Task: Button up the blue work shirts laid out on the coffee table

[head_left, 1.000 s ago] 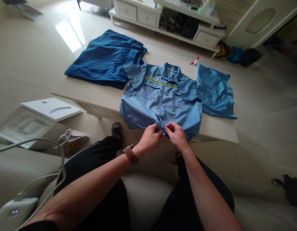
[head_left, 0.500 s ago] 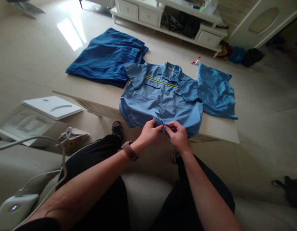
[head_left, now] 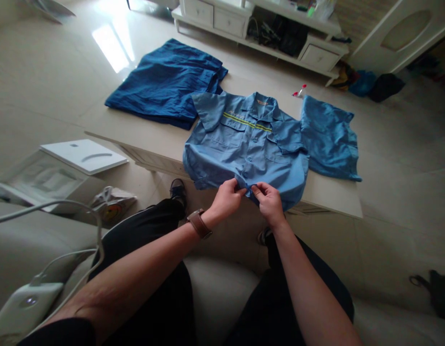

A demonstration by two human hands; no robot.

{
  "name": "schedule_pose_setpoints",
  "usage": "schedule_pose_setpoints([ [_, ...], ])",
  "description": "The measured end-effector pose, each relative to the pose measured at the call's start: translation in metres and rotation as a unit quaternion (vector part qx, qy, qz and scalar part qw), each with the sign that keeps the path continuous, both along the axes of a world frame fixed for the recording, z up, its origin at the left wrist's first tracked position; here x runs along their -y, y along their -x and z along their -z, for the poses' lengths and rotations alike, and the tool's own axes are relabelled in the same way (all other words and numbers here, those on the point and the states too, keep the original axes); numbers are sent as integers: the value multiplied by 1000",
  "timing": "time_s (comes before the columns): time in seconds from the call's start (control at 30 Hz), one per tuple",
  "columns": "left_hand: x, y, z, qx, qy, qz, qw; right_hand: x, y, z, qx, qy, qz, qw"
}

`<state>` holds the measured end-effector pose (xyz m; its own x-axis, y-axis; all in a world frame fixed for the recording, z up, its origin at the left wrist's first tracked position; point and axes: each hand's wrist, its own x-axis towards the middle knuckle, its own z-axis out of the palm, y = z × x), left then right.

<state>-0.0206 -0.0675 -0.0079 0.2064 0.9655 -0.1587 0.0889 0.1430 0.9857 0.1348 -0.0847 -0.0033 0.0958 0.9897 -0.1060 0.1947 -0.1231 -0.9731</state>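
Both hands are down at the hem of the light blue shirt (head_left: 244, 149), which lies front-up on the tabletop (head_left: 154, 139) with its lower edge hanging over the near side. The left hand (head_left: 226, 197) pinches one front edge and the right hand (head_left: 269, 202) pinches the other, fingertips meeting at the lowest button. It looks like the bottom fastening is being worked, and the next move calls for both edges held lined up. The clear box (head_left: 45, 180) on the floor has a white lid lying on it, contents unclear. The white cabinet (head_left: 226, 21) has its drawers shut, with dark items on its open shelf.
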Motion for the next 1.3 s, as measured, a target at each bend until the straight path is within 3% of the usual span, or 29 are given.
schedule_pose_setpoints([
  [0.33, 0, -2, -8, 59, 57, -1, 997, -1, 1, 2, -13, -15, -31, 999],
  [0.5, -1, -1, -6, 79, 38, -10, 996, 3, 3, 1, 11, -24, -38, 999],
  [0.7, -4, -2, -4, 63, 21, -20, 998, 4, 2, 6, 79, -49, 7, 996],
  [0.87, -4, -3, -6, 88, 11, 41, 995, -2, -7, 16, 123, -60, 88, 987],
  [1.0, -5, 6, -12, -99, -23, 124, 987, -3, -7, 14, 172, -68, 86, 979],
  [1.13, 1, 20, -19, -343, -41, 207, 915, -1, -5, 6, 151, -62, 57, 985],
  [1.2, 5, 25, -20, -408, -44, 218, 886, 0, -5, 4, 130, -47, 75, 988],
  [1.3, 8, 29, -19, -442, -21, 214, 871, 1, -6, 1, 107, -45, 93, 989],
])
